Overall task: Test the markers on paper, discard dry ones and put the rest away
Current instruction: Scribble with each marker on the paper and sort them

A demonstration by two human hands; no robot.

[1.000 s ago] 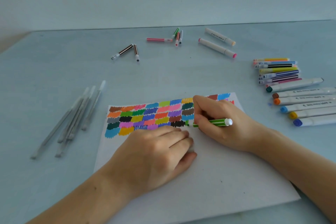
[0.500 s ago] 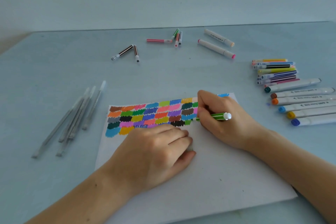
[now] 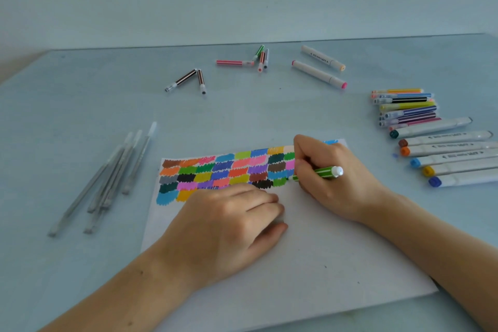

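From the head camera, you are looking down at a pale blue table (image 3: 80,105) with a white sheet of paper (image 3: 310,250) lying in front of you. The far part of the sheet is filled with rows of small coloured swatches (image 3: 229,170).

Your right hand (image 3: 331,178) pinches a green striped marker (image 3: 320,172) between curled fingers and thumb; its tip touches the paper at the right end of the swatches, beside a fresh green patch, and its white end points right.

Your left hand (image 3: 229,226) rests on the paper just below the swatches, fingers curled inward and knuckles up. You cannot tell whether it holds anything.

To your right lie thick white markers (image 3: 452,159) side by side, with a bundle of thin striped markers (image 3: 407,109) just beyond them. At the far side are scattered thin markers (image 3: 234,63) and two thick ones (image 3: 318,73). To your left lies a loose pile of grey pens (image 3: 113,178).
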